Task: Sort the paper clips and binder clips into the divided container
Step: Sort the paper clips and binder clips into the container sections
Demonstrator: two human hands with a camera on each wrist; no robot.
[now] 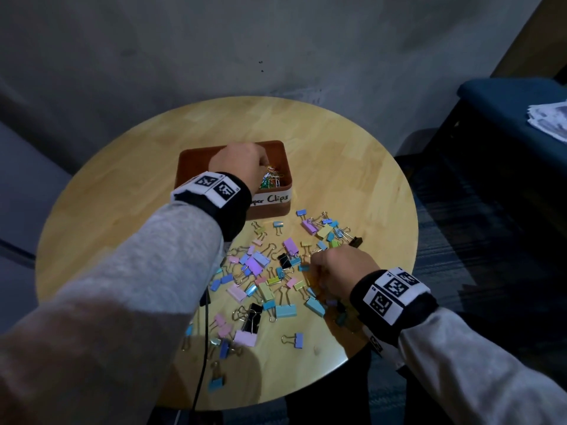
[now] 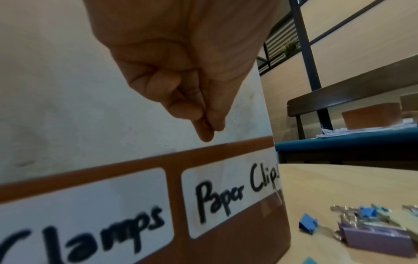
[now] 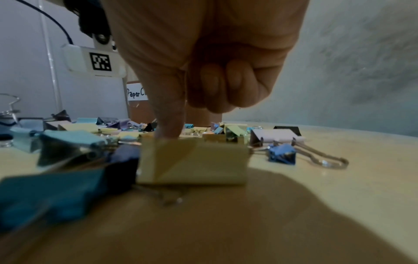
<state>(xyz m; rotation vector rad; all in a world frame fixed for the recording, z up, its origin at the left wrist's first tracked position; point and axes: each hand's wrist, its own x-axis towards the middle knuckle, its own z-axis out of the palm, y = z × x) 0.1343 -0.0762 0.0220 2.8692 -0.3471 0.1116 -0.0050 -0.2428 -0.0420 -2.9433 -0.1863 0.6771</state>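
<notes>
A brown divided container (image 1: pixel 196 165) stands at the middle of the round wooden table (image 1: pixel 122 194). Its front labels read "Clamps" (image 2: pixel 90 230) and "Paper Clips" (image 2: pixel 233 192). Coloured paper clips (image 1: pixel 271 180) lie in the right compartment. My left hand (image 1: pixel 264 165) hovers over that compartment with thumb and fingertips (image 2: pixel 207 133) pinched together; nothing shows between them. Several pastel and black binder clips (image 1: pixel 260 271) are scattered in front of the container. My right hand (image 1: pixel 316 271) is down in this pile, one finger (image 3: pixel 168 125) pointing down behind a yellow binder clip (image 3: pixel 199 160), the others curled.
A dark blue bench (image 1: pixel 506 96) with a stack of papers (image 1: pixel 549 118) stands to the right of the table. A black cable (image 1: pixel 204 348) runs from my left sleeve over the table's near edge. A grey wall is behind the table.
</notes>
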